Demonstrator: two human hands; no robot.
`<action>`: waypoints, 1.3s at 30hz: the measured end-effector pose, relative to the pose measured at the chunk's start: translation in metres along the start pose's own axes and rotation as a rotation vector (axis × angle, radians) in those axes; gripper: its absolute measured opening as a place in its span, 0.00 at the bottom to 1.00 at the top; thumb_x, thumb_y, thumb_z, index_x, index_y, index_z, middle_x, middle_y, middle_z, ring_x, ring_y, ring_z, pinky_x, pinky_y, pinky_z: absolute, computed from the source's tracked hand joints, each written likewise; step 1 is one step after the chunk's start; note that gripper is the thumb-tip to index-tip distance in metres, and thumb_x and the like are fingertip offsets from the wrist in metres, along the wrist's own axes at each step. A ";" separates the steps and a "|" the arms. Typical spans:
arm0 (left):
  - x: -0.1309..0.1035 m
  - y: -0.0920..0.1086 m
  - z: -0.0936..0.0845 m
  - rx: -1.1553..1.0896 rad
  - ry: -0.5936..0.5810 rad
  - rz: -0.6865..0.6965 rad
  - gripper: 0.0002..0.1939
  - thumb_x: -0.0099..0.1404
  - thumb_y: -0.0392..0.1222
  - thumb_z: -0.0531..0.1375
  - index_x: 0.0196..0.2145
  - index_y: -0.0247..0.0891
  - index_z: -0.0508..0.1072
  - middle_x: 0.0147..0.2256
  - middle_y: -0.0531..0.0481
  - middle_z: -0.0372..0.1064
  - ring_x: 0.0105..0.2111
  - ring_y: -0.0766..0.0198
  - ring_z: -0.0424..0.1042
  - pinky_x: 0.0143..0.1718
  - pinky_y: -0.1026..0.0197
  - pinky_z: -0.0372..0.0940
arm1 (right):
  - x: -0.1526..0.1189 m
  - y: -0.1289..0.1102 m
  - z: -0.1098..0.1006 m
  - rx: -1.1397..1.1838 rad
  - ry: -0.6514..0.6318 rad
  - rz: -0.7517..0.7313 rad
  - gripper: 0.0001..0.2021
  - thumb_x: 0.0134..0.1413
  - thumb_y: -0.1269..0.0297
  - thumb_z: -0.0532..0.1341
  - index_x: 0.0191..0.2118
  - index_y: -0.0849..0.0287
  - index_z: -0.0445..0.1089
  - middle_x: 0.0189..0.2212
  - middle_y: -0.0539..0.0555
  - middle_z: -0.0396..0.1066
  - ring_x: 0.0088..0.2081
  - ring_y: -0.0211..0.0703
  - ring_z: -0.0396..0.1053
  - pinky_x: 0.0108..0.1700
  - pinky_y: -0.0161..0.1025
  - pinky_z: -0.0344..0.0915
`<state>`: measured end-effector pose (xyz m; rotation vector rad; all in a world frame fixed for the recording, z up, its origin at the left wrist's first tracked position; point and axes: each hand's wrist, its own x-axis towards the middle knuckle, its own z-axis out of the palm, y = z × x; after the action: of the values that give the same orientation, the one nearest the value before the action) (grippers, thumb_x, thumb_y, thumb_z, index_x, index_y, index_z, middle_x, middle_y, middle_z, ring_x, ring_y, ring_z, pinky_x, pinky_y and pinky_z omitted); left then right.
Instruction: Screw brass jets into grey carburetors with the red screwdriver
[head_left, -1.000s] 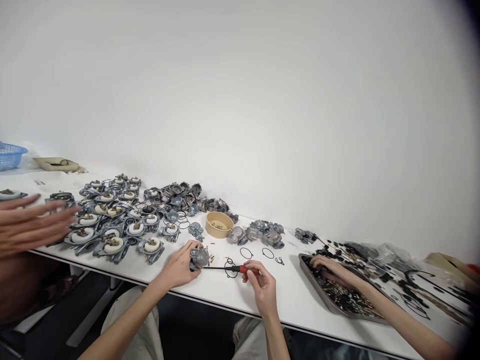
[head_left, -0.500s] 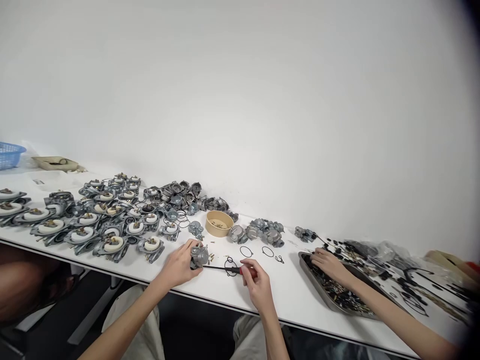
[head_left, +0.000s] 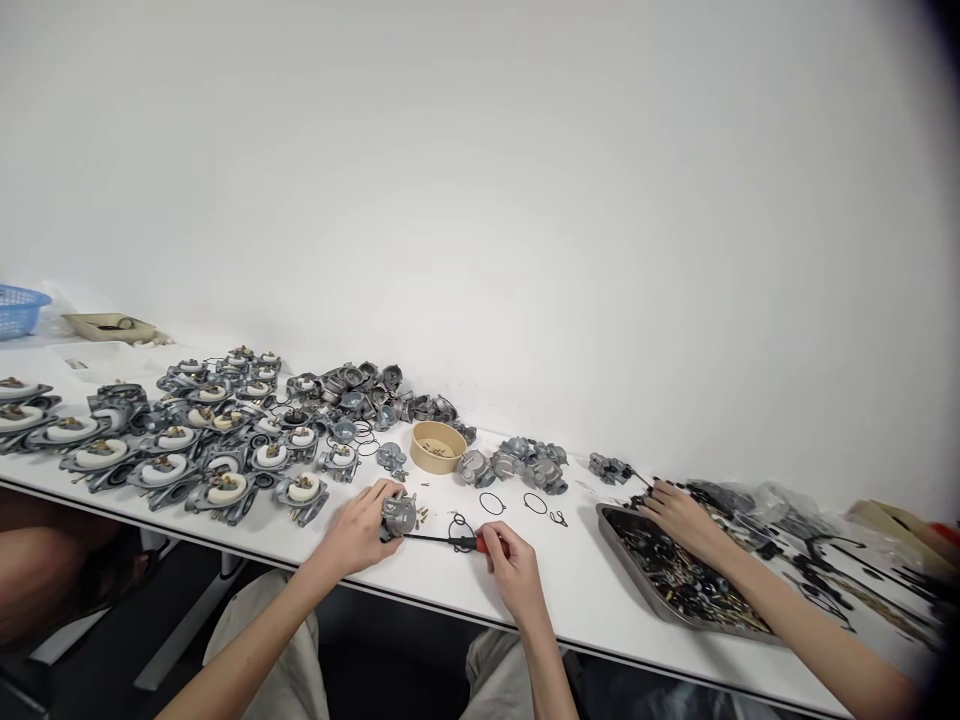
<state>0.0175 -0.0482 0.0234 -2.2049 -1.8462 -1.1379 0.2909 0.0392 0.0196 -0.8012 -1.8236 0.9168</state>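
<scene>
My left hand (head_left: 361, 530) is closed around a grey metal carburetor (head_left: 399, 514) near the table's front edge. In my right hand (head_left: 511, 566) is a screwdriver (head_left: 493, 544) with a red and black handle, its dark shaft pointing left. The tip reaches the lower side of the carburetor; its exact contact is hidden. Small brass parts (head_left: 422, 516) lie just right of the carburetor. Beneath the screwdriver shaft lies a black rubber ring (head_left: 459, 528). Two more thin rings, one a black O-ring (head_left: 492, 503), rest farther back.
Several carburetor bodies with white floats (head_left: 226, 488) cover the left side. Behind stands a tan bowl (head_left: 439, 447), beside a heap of grey bowls (head_left: 367, 385). At right, another person's hand (head_left: 679, 515) is over a metal tray (head_left: 637, 575) of small parts.
My hands stay almost in place, the screwdriver handle shifting very slightly left. The other person's hand has moved right and back, from inside the tray to its far edge.
</scene>
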 end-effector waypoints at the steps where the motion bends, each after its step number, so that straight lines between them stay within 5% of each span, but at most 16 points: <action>1: 0.000 0.000 0.000 -0.002 0.002 -0.001 0.28 0.57 0.38 0.63 0.55 0.46 0.62 0.52 0.47 0.68 0.50 0.51 0.71 0.48 0.55 0.67 | 0.000 -0.001 -0.001 0.007 -0.019 -0.043 0.17 0.63 0.49 0.60 0.35 0.59 0.73 0.34 0.57 0.71 0.30 0.41 0.67 0.31 0.36 0.64; 3: 0.000 0.000 -0.001 -0.012 0.006 -0.001 0.29 0.57 0.38 0.63 0.55 0.46 0.62 0.52 0.47 0.68 0.49 0.52 0.72 0.48 0.55 0.68 | -0.001 -0.002 -0.002 0.037 -0.054 -0.092 0.15 0.60 0.50 0.63 0.40 0.59 0.73 0.38 0.58 0.72 0.33 0.44 0.69 0.33 0.37 0.66; 8: 0.000 0.001 -0.002 -0.005 0.011 -0.003 0.29 0.56 0.37 0.63 0.55 0.46 0.62 0.52 0.47 0.69 0.50 0.52 0.72 0.47 0.56 0.68 | -0.001 -0.001 -0.001 -0.026 -0.013 0.033 0.17 0.65 0.49 0.57 0.35 0.58 0.72 0.24 0.51 0.67 0.26 0.41 0.64 0.30 0.36 0.62; 14: 0.000 0.001 -0.002 0.000 0.005 -0.008 0.29 0.56 0.38 0.62 0.55 0.46 0.61 0.53 0.47 0.68 0.49 0.52 0.72 0.48 0.56 0.68 | -0.002 -0.001 -0.002 0.004 -0.066 -0.105 0.17 0.61 0.49 0.61 0.42 0.59 0.74 0.39 0.58 0.72 0.34 0.45 0.70 0.35 0.37 0.66; 19: -0.001 0.001 -0.002 0.013 -0.008 -0.010 0.29 0.57 0.38 0.62 0.55 0.47 0.60 0.53 0.47 0.67 0.50 0.51 0.71 0.48 0.55 0.67 | -0.001 0.000 -0.001 -0.068 0.007 0.002 0.19 0.66 0.48 0.56 0.36 0.58 0.73 0.24 0.51 0.69 0.27 0.43 0.66 0.32 0.37 0.64; 24: -0.001 -0.001 -0.002 -0.002 0.001 -0.014 0.29 0.57 0.38 0.63 0.55 0.46 0.61 0.52 0.46 0.68 0.50 0.51 0.71 0.48 0.55 0.67 | -0.001 -0.007 -0.001 -0.003 -0.035 -0.118 0.18 0.59 0.48 0.62 0.42 0.59 0.75 0.40 0.60 0.73 0.35 0.47 0.71 0.35 0.38 0.68; 29: -0.001 -0.001 -0.001 -0.018 0.013 -0.019 0.29 0.56 0.39 0.64 0.55 0.46 0.63 0.53 0.46 0.68 0.49 0.51 0.72 0.48 0.55 0.68 | -0.001 -0.007 0.000 -0.071 0.013 0.005 0.20 0.65 0.47 0.55 0.36 0.59 0.74 0.23 0.52 0.69 0.25 0.43 0.66 0.30 0.37 0.66; 35: -0.001 -0.001 -0.002 -0.014 0.008 -0.025 0.29 0.56 0.39 0.64 0.55 0.47 0.62 0.54 0.47 0.68 0.49 0.51 0.72 0.48 0.55 0.68 | -0.002 -0.006 -0.002 -0.042 -0.059 -0.136 0.16 0.60 0.49 0.62 0.42 0.58 0.75 0.40 0.60 0.74 0.36 0.48 0.72 0.35 0.38 0.68; 39: -0.001 -0.001 -0.002 -0.005 0.005 -0.032 0.30 0.56 0.39 0.64 0.55 0.47 0.62 0.54 0.47 0.68 0.50 0.50 0.72 0.47 0.55 0.68 | -0.001 -0.004 -0.001 -0.155 -0.026 -0.034 0.19 0.68 0.50 0.53 0.36 0.57 0.73 0.21 0.50 0.67 0.24 0.42 0.64 0.32 0.37 0.64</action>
<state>0.0155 -0.0501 0.0242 -2.1803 -1.8859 -1.1538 0.2917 0.0363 0.0225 -0.8541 -1.9428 0.7739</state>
